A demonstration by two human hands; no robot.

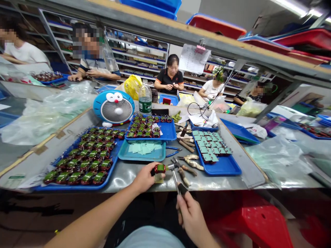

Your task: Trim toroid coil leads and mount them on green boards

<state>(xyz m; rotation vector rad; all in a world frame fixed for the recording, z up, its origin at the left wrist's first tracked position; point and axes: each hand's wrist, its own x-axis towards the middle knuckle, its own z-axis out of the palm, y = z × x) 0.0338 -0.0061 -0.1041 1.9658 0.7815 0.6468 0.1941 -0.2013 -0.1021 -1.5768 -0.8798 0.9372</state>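
My left hand (pixel 144 178) is shut on a small red-and-green toy car body (pixel 160 168), held just above the metal bench top. A pale square of card (pixel 159 178) shows below the car, pinched against it. My right hand (pixel 190 215) grips a small steel hammer (pixel 176 177) by its dark handle. The hammer's head sits right beside the car, and I cannot tell if they touch. Several wrapped-handle pliers (pixel 187 165) lie on the bench just beyond the hammer.
Blue trays of finished cars (pixel 73 187) and teal squares (pixel 222 168) flank a teal tray (pixel 141 159). A cartoon-cat fan (pixel 113 106) and water bottle (pixel 145 100) stand behind. Co-workers (pixel 170 74) sit opposite. A red stool (pixel 253 224) stands at lower right.
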